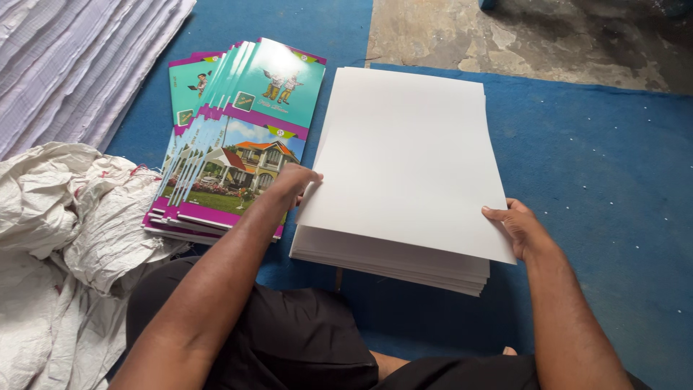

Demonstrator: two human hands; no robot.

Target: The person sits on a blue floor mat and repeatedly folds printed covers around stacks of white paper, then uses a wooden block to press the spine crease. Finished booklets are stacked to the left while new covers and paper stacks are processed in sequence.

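Sitting on the floor, dark-clothed lap (289,339) nearest the camera, crumpled white woven sack (65,238) bunching up at near left. Both forearms reaching forward to a thick stack of blank white sheets (404,152) lying flat on the blue mat (613,180), straight ahead and slightly right of centre. Long axis of the stack running away from the body, tilting a little to the right; short near edge facing the lap. Right hand (521,230) gripping the near right corner of the top sheet, thumb lying on top, fingers tucking under, grip closing on the sheet. Left hand (294,182) pressing against the left long edge about halfway up, fingers curling at the sheet edges; grip looking partly closed there, but not possible telling how many sheets being pinched. Both hands touching the stack, one per side, neither clearly nearer. Just left of the stack, almost touching the left hand: fanned pile of colourful printed covers (238,137), green and purple with a house picture, overlapping like cards. Farther left at the top corner, stacks of pale ruled paper (79,65). Beyond the mat at far top right, bare stained concrete floor (520,36).
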